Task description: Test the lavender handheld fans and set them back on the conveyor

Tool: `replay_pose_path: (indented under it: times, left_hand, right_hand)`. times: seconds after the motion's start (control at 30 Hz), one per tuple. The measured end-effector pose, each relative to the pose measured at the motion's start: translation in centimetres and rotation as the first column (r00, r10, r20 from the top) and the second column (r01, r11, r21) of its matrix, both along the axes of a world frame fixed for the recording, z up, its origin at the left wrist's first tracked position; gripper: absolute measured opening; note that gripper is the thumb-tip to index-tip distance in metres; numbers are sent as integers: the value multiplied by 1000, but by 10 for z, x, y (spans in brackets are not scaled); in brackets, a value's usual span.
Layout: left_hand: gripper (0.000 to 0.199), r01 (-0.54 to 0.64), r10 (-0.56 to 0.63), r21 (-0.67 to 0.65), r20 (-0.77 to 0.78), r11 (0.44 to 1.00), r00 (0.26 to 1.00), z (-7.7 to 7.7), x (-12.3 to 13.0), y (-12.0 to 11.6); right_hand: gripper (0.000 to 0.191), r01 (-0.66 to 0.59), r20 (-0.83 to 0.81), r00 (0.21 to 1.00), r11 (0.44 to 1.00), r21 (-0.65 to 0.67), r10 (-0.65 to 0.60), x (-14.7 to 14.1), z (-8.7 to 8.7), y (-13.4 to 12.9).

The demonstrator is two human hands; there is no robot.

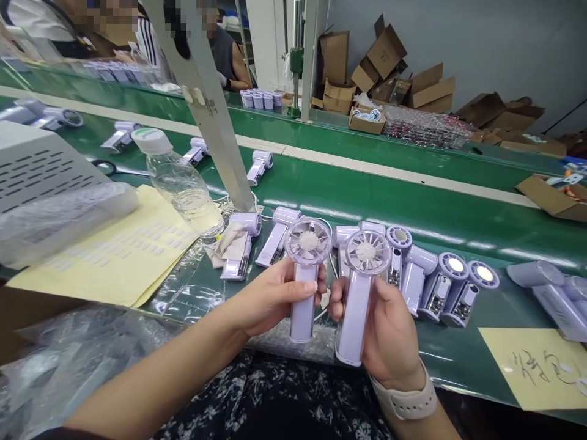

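Observation:
My left hand (pixel 284 290) is closed around the handle of a lilac handheld fan (pixel 302 315), its thumb lying across the front. Beside it, my right hand (pixel 389 324) grips a second lilac handheld fan (pixel 355 318) by the handle. Both fans are upright, their clear round heads and pale blades facing me, with a small gap between them. Behind them on the green work surface lie several more lilac fans. Some, such as the fan (pixel 472 293) to the right, have open handles with circuit parts showing. Another fan (pixel 277 235) lies just beyond my left hand.
A water bottle (pixel 181 180) stands on the left by yellow label sheets (pixel 105 256) and a vented grey box (pixel 41 165). A metal post (pixel 206 110) rises from the bench. Beyond runs a green conveyor (pixel 330 180) carrying fans. Cardboard boxes (pixel 380 55) and co-workers are farther back.

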State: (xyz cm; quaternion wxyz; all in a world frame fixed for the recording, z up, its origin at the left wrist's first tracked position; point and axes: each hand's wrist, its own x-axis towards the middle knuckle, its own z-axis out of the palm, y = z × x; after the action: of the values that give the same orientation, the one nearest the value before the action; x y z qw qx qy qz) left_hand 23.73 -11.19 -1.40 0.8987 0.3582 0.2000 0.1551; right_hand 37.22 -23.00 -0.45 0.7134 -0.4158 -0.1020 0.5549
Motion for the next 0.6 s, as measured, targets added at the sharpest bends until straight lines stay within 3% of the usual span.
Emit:
replay_pose_path:
  times: [0.17,0.27,0.43,0.6]
  left_hand:
    - [34,-40,42,-26,76,999,996,0,-4,6]
    - [36,-46,43,43,70,998,997,3,-5,8]
    - [47,-39,28,212,53,976,998,4,-7,9]
    - [59,-28,21,255,31,966,999,3,-7,7]
  right_hand:
    - [23,46,-46,998,996,75,-43,3,0,-3]
    - [24,55,-6,998,993,104,-55,8,-3,-6]
    - [30,234,30,971,972,33,-235,9,-7,-8]
    - [40,251,59,967,968,-27,-249,5,-6,-5]
